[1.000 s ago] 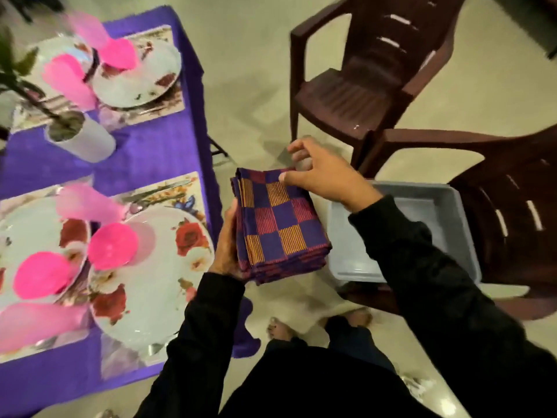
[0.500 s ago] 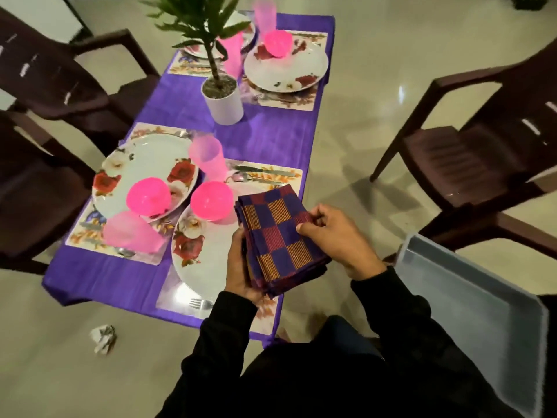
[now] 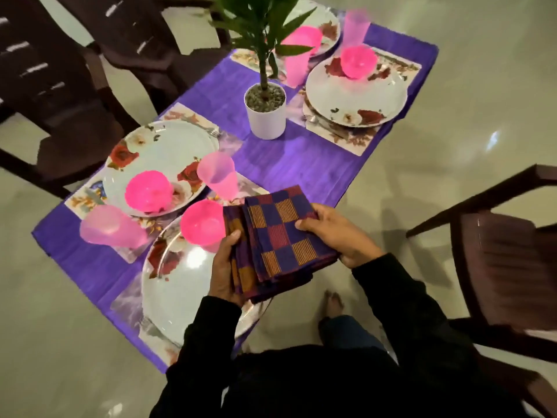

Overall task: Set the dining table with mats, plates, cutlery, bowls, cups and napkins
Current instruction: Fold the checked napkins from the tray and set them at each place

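With my left hand (image 3: 224, 267) gripping the napkin stack (image 3: 277, 245) beside the near plate (image 3: 180, 285), my right hand (image 3: 337, 233) pinched the top one, risking dragging two off together.

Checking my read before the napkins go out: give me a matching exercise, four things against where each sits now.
Things:
1. napkin stack
2. potted plant
3. nearest pink bowl
4. left hand

Places:
A. on the nearest plate
B. middle of the purple tablecloth
C. under the stack's left edge
D. held between both hands

Pairs: 1-D, 2-B, 3-A, 4-C
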